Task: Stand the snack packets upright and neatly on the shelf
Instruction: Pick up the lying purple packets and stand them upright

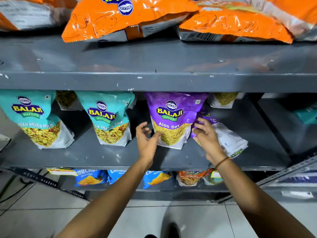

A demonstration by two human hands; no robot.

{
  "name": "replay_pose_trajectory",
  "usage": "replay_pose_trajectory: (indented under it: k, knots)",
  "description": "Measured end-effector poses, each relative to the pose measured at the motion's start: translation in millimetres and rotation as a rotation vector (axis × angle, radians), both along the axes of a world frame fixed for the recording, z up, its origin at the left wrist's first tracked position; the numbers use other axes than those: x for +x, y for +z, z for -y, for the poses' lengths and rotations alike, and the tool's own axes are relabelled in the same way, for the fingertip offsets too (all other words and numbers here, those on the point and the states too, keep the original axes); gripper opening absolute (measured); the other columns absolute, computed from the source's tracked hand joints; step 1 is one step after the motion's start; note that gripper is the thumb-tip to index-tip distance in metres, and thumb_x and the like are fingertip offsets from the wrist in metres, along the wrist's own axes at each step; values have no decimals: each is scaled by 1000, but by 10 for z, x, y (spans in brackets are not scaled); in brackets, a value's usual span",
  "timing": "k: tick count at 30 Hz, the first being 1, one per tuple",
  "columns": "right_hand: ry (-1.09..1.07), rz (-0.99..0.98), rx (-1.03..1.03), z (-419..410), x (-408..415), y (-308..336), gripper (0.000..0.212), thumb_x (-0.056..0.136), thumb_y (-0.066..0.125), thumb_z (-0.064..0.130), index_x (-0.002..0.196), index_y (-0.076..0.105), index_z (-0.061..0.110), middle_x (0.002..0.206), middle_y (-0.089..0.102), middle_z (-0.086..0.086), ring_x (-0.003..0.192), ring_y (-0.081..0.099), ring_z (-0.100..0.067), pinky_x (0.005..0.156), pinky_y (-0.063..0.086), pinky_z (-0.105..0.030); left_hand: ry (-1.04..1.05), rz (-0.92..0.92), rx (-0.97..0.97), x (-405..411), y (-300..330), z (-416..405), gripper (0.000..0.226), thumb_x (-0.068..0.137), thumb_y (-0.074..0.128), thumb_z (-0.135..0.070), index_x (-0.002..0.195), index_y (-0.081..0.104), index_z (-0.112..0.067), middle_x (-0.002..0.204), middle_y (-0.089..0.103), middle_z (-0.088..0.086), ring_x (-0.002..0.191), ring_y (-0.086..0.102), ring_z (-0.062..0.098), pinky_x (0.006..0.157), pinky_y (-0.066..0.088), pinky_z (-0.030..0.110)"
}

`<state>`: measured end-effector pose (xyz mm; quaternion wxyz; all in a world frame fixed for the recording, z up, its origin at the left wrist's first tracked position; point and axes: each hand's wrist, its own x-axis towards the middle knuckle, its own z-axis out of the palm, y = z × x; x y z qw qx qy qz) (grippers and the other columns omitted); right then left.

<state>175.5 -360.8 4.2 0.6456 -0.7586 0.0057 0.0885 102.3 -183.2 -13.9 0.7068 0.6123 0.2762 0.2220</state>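
- Both forearms reach up from the bottom edge toward the middle shelf [103, 157]; the right wrist wears a thread band [223, 161].
- The left hand [147, 140] is open, fingers loosely curled, thumb touching the lower left edge of the purple Aloo Sev packet [171, 121]; it grips nothing.
- The right hand [206, 136] is spread open, fingers resting against a second purple packet [228, 138] that leans tilted just right of the standing one; whether it has hold of it, I cannot tell.
- The Aloo Sev packet stands upright on the middle shelf.
- Left of it, two teal packets [106, 117] stand upright, apart from each other.
- Below, blue packets [91, 177] sit on the lower shelf.
- Farthest up, orange packets [123, 19] lie flat on the top shelf [154, 66].
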Motion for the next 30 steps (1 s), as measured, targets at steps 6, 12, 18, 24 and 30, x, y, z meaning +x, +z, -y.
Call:
replay_pose_trajectory:
  k: [6, 12, 18, 24, 30]
  knots:
    - [-211, 146, -7, 633, 210, 364, 28, 78, 59, 2, 85, 61, 30, 87, 64, 9, 79, 63, -9, 85, 49, -34, -108, -48, -266, -251, 114, 820, 23, 77, 71, -5, 82, 54, -20, 71, 50, -4, 75, 47, 16, 74, 40, 32]
    - [-128, 67, -308, 1303, 740, 158, 29, 88, 57, -3, 116, 62, -4, 110, 62, -6, 90, 64, 1, 74, 42, -2, -299, -315, -447, -49, 0, 1400, 14, 86, 65, -12, 97, 57, -18, 86, 60, -6, 80, 53, 3, 79, 41, 27]
    - [211, -176, -393, 1546, 1046, -145, 24, 77, 63, 36, 69, 69, 15, 70, 61, -6, 62, 52, -17, 57, 37, -29, -44, -329, -518, 437, -112, 1637, 11, 85, 67, -19, 80, 59, -13, 85, 63, 6, 76, 59, 17, 67, 50, 29]
    - [307, -211, -232, 1613, 1220, -297, 39, 77, 75, 34, 81, 65, -4, 68, 62, -7, 63, 52, -15, 56, 39, -26, 136, -315, -455, 644, -362, 1665, 23, 62, 81, -24, 65, 61, -13, 87, 72, 17, 78, 70, 30, 76, 61, 46]
    - [226, -111, -215, 1620, 1187, -287, 13, 89, 57, -2, 93, 70, -3, 66, 65, -2, 48, 55, 1, 49, 43, -7, 207, -305, -402, 698, -432, 1782, 25, 53, 81, -24, 55, 56, -17, 67, 69, 9, 75, 69, 32, 82, 56, 42]
